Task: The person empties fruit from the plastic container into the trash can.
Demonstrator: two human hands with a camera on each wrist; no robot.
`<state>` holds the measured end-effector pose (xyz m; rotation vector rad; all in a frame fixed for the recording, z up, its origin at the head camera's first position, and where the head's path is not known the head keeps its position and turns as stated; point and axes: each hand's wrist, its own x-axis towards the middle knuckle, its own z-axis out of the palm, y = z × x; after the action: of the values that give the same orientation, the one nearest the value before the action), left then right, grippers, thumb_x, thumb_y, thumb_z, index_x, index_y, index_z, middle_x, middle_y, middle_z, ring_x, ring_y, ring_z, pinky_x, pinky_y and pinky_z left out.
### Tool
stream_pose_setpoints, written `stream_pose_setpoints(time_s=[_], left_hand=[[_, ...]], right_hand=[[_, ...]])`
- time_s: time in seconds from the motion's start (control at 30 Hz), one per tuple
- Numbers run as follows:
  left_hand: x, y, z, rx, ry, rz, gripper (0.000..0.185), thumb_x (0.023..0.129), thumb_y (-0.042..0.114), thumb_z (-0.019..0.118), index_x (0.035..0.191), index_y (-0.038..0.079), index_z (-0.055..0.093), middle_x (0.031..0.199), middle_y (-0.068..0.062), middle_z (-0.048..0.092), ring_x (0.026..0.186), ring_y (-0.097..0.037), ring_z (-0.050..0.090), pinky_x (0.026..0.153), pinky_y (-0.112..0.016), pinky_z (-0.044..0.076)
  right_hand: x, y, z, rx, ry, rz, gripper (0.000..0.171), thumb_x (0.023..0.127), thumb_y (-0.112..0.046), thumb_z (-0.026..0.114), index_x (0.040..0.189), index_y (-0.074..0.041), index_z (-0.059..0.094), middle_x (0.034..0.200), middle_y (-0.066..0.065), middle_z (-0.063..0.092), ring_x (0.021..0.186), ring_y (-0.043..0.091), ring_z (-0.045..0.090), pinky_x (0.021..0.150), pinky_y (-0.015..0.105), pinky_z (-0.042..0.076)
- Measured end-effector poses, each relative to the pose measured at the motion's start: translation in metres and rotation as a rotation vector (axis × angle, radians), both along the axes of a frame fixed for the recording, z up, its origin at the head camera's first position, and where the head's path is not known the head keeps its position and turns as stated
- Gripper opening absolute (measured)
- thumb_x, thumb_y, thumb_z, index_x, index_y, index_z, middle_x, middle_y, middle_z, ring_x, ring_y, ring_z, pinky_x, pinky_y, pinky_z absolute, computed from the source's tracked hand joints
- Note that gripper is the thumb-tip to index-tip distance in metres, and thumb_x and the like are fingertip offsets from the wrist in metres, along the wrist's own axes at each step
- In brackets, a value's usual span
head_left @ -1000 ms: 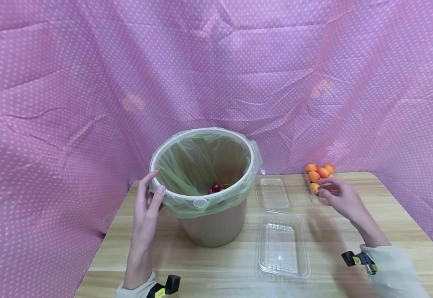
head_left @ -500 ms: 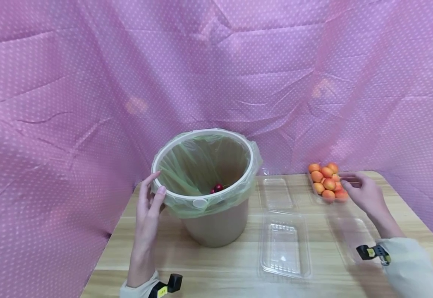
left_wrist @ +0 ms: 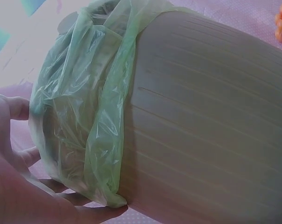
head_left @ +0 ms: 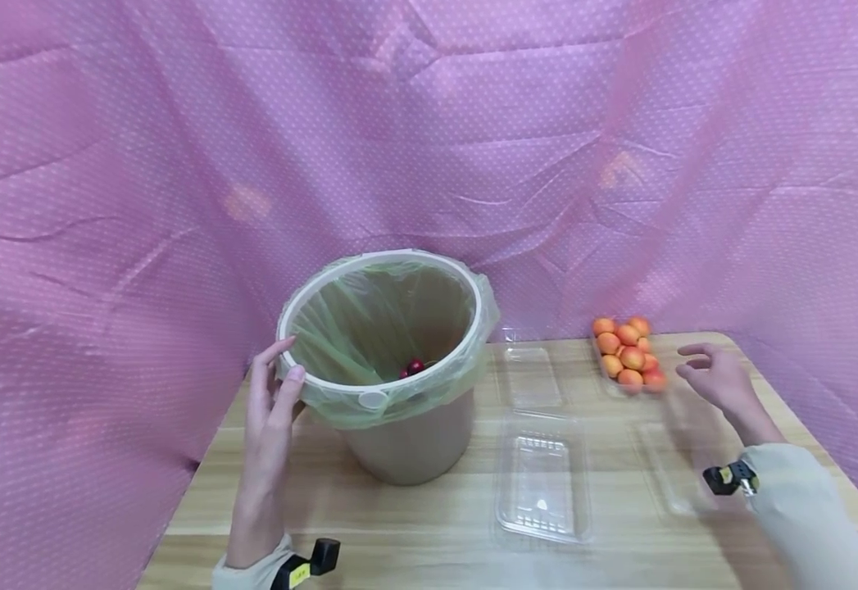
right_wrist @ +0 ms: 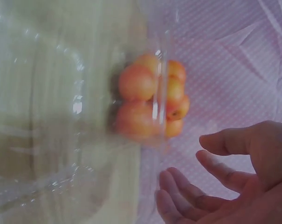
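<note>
A beige bucket (head_left: 414,451), lined with a pale green plastic bag (left_wrist: 108,121), stands left of the table's middle. Its near left rim is held by my left hand (head_left: 270,422), with the thumb and index fingertip at the edge and the other fingers under the bag's fold. Dark red cherries (head_left: 415,366) show inside the bucket. At the back right, several orange-red apricots (head_left: 631,358) fill a clear plastic box (head_left: 607,383). My right hand (head_left: 724,383) is just right of them, fingers loosely bent and holding nothing; the right wrist view shows a gap between fingertips and fruit.
A clear plastic tray (head_left: 542,483) lies right of the bucket, with another clear piece (head_left: 532,377) behind it. A third clear plastic piece (head_left: 668,475) lies near my right forearm. Pink dotted cloth (head_left: 429,147) hangs behind the wooden table (head_left: 369,549).
My right hand has moved right, off the apricots it partly covered, and they now show fully. My left hand stays at the bucket's rim. The head view has shifted slightly.
</note>
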<state>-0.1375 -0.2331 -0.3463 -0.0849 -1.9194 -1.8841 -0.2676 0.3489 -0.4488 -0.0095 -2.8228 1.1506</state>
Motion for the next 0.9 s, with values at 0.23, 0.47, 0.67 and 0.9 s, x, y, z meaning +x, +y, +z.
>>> stream_pose_setpoints(time_s=[0.23, 0.47, 0.67, 0.9], left_hand=[[-0.003, -0.001, 0.003, -0.007, -0.007, 0.003, 0.042, 0.109, 0.015, 0.048, 0.15, 0.011, 0.045, 0.137, -0.021, 0.046, 0.104, -0.022, 0.056, 0.086, -0.028, 0.053], [-0.002, -0.004, 0.004, -0.005, -0.01, 0.025, 0.041, 0.109, 0.015, 0.046, 0.149, 0.012, 0.045, 0.144, -0.017, 0.046, 0.102, -0.022, 0.058, 0.082, -0.026, 0.053], [0.0, -0.005, 0.004, -0.026, -0.022, 0.023, 0.041, 0.109, 0.016, 0.045, 0.15, 0.012, 0.043, 0.142, -0.017, 0.045, 0.096, -0.017, 0.058, 0.08, -0.027, 0.053], [0.0, 0.001, 0.001, -0.029, -0.022, 0.016, 0.042, 0.109, 0.016, 0.044, 0.151, 0.011, 0.042, 0.149, -0.014, 0.042, 0.109, -0.029, 0.056, 0.083, -0.026, 0.052]], right_hand=[[-0.011, 0.007, -0.008, -0.177, -0.149, 0.045, 0.049, 0.102, -0.008, 0.055, 0.14, 0.019, 0.038, 0.107, 0.036, 0.067, 0.082, 0.02, 0.073, 0.068, 0.027, 0.057], [-0.018, 0.002, -0.016, -0.268, -0.164, 0.066, 0.052, 0.101, -0.006, 0.059, 0.14, 0.02, 0.037, 0.094, 0.027, 0.072, 0.071, 0.011, 0.071, 0.061, 0.031, 0.058], [-0.018, 0.002, -0.026, -0.334, -0.177, 0.04, 0.051, 0.099, 0.001, 0.058, 0.141, 0.021, 0.036, 0.084, 0.011, 0.071, 0.068, 0.009, 0.07, 0.062, 0.03, 0.059], [-0.011, 0.009, -0.031, -0.46, -0.143, 0.078, 0.049, 0.101, 0.007, 0.046, 0.146, 0.019, 0.03, 0.098, 0.018, 0.064, 0.077, 0.01, 0.071, 0.074, 0.03, 0.06]])
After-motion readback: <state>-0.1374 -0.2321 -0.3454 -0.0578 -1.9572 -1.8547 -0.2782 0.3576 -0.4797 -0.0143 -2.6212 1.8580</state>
